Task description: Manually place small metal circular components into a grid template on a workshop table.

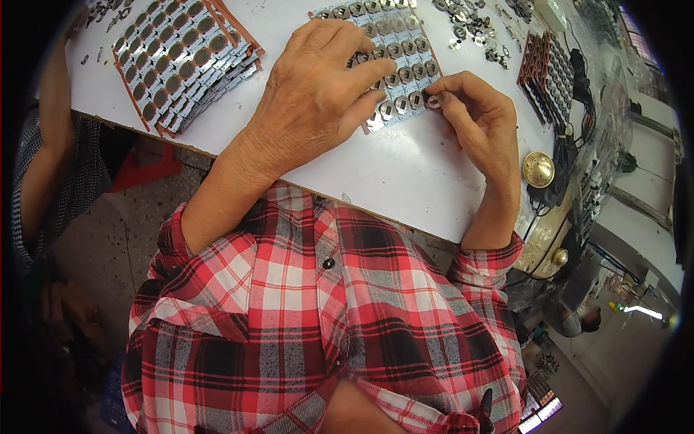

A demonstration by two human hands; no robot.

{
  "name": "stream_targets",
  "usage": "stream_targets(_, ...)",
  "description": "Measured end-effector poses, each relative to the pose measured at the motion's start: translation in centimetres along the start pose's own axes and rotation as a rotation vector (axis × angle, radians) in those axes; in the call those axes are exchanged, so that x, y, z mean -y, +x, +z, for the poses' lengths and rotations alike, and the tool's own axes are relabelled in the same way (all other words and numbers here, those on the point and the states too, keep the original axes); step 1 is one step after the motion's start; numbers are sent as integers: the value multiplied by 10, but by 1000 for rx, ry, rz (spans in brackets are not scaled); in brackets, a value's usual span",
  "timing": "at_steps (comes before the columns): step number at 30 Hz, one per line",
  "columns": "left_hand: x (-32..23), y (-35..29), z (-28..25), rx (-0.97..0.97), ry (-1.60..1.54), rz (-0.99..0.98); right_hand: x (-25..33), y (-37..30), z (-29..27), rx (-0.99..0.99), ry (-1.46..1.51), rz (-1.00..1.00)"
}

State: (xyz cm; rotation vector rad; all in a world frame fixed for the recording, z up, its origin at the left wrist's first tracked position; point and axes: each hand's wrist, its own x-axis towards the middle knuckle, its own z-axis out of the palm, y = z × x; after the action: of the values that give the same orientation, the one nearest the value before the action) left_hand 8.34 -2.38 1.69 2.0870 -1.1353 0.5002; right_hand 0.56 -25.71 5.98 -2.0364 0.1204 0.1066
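Note:
A light blue panel [375,124] with rows of small round metal pieces lies on the white table. Over its left side rests my left hand [307,94], fingers apart, with the fingertips on or just above the rows; nothing shows in its grasp. Thumb and forefinger of my right hand [483,123] pinch a small round metal piece [433,102] at the panel's lower right corner. Whether that piece touches the panel, I cannot tell.
To the left stands a stack of similar panels [173,54] with round discs. Loose metal parts [466,22] lie scattered at the back right. A further panel stack [546,72], a gold-coloured dome [538,169] and cables are on the right. Another person's arm [54,137] is at far left.

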Motion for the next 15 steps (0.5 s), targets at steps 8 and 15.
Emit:
stream_targets(8,0,-1,-2,29,1,-6,-4,4,1,-30,-354,-303)
stream_targets(15,-5,0,-4,35,-42,-30,1,-5,6,-78,-30,-47)
